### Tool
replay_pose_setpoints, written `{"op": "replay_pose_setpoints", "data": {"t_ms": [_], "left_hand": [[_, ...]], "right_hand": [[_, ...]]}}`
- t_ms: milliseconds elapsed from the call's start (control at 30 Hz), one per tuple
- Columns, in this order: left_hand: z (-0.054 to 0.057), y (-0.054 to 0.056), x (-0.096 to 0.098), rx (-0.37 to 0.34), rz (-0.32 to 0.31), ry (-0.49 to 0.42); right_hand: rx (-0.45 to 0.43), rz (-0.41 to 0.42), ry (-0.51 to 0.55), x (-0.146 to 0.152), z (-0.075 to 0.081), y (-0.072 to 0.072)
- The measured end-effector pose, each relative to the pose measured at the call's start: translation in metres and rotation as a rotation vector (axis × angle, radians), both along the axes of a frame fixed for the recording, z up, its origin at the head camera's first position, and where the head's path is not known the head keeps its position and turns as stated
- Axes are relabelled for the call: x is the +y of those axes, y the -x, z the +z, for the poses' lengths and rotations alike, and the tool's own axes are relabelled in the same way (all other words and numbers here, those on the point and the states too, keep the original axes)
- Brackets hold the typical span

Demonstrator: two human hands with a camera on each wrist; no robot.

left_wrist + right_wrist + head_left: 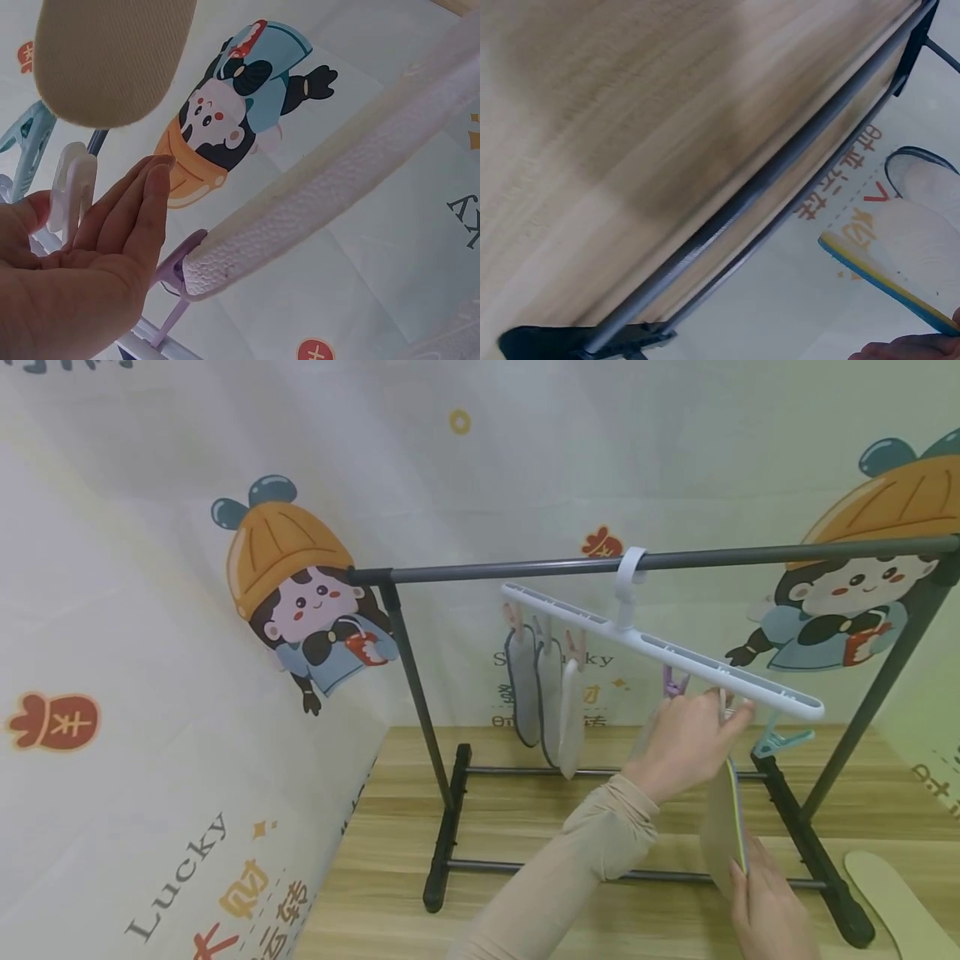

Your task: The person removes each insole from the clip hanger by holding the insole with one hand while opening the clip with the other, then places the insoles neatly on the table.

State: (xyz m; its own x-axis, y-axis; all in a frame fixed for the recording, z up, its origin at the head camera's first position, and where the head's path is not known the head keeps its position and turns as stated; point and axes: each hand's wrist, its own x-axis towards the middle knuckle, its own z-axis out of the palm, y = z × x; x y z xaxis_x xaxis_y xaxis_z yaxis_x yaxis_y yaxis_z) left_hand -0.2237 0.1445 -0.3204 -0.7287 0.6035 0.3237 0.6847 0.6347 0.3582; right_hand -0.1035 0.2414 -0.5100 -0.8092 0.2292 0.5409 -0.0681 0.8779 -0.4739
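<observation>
My left hand (686,747) pinches a white clothespin (79,184) under the right half of a white clip hanger (660,652). Below it, my right hand (776,906) grips the lower part of a beige insole (720,835) with a yellow and blue edge. That insole's rounded upper end stands close to the white clothespin, apart from it in the left wrist view. Beside my left hand, a purple clothespin (178,264) holds a pale, textured insole (322,184). At the hanger's right end dangles a teal clothespin (780,742) with nothing in it.
The hanger hooks over the top bar of a black rack (465,570) on a wooden table (375,827). Several clothespins on its left half hold grey and white insoles (551,702). Another pale insole (896,902) lies on the table at the right. A printed cloth (135,568) hangs behind.
</observation>
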Motion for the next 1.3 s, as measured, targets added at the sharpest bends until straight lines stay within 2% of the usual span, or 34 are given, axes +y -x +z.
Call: {"op": "replay_pose_setpoints", "data": {"t_ms": [167, 367, 533, 633, 700, 867, 967, 1100, 1167, 1300], "left_hand": [[-0.002, -0.001, -0.005, 0.030, -0.042, -0.057], [-0.008, -0.007, -0.011, 0.039, -0.055, -0.092], [-0.016, -0.024, -0.020, 0.063, -0.131, -0.090], [-0.020, -0.037, -0.027, 0.009, -0.158, -0.111], [-0.023, -0.043, -0.033, -0.019, -0.158, -0.124], [-0.029, -0.051, -0.047, -0.027, -0.148, -0.198], [-0.035, -0.052, -0.057, -0.063, -0.142, -0.248], [-0.044, -0.050, -0.068, -0.073, -0.112, -0.293], [-0.049, -0.049, -0.074, -0.082, -0.091, -0.321], [-0.054, -0.049, -0.084, -0.160, -0.071, -0.393]], "right_hand": [[-0.010, -0.033, 0.001, 0.003, -0.006, -0.002], [-0.029, -0.047, 0.002, 0.003, -0.007, -0.004], [-0.088, -0.037, -0.001, 0.003, -0.009, -0.005], [-0.113, -0.030, -0.004, 0.004, -0.009, -0.006], [-0.124, -0.025, -0.003, 0.004, -0.008, -0.006], [-0.139, -0.022, 0.007, 0.004, -0.008, -0.006], [-0.097, -0.027, 0.001, 0.004, -0.010, -0.006], [-0.056, -0.052, -0.008, 0.005, -0.014, -0.007], [-0.063, -0.064, -0.003, 0.006, -0.014, -0.008], [-0.105, -0.065, 0.018, 0.011, -0.010, -0.009]]}}
